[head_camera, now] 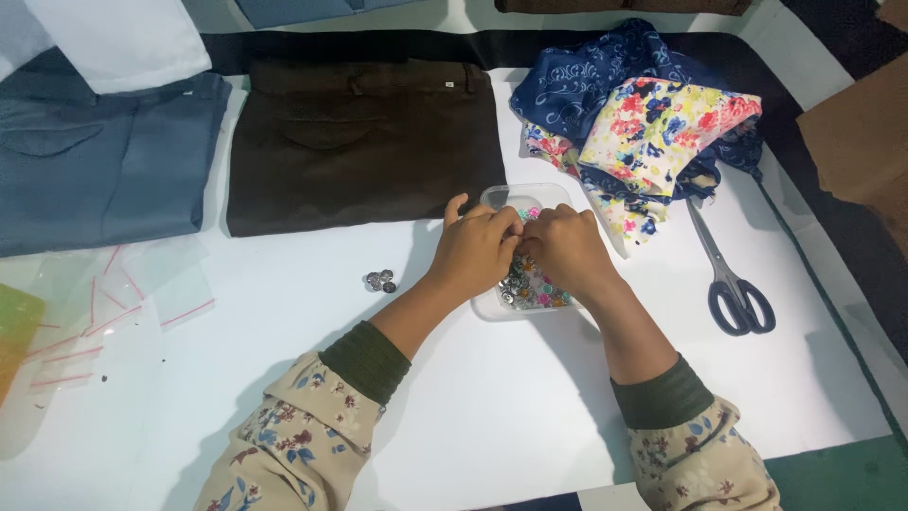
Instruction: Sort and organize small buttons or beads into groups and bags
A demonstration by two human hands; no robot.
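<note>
Left hand and right hand pressed close together over a small clear rectangular plastic tray, fingers curled inward and bunched; whether they pinch anything, cannot tell. Tray sits mid-tabletop, full of small round metallic and coloured buttons, shiny, silver with pink and teal bits. Both hands cover most of it. Sleeves: ribbed dark green cuffs under beige floral fabric.

Just left of the left hand, a tiny cluster of loose dark metal buttons on the white smooth tabletop. Behind the tray, folded dark brown trousers, matte woven, back pocket and a small pale label at the waistband. Further left, folded grey-blue trousers, smooth twill. Right of the tray, a crumpled heap of floral printed cloth, navy with white swirls and cream with red, yellow, blue flowers, soft and thin. Beside it, steel scissors with dark blue handles, lying flat, blades pointing away. Far left, clear flat plastic zip bags with red strips, scattered, glossy. Brown cardboard piece at right edge.
</note>
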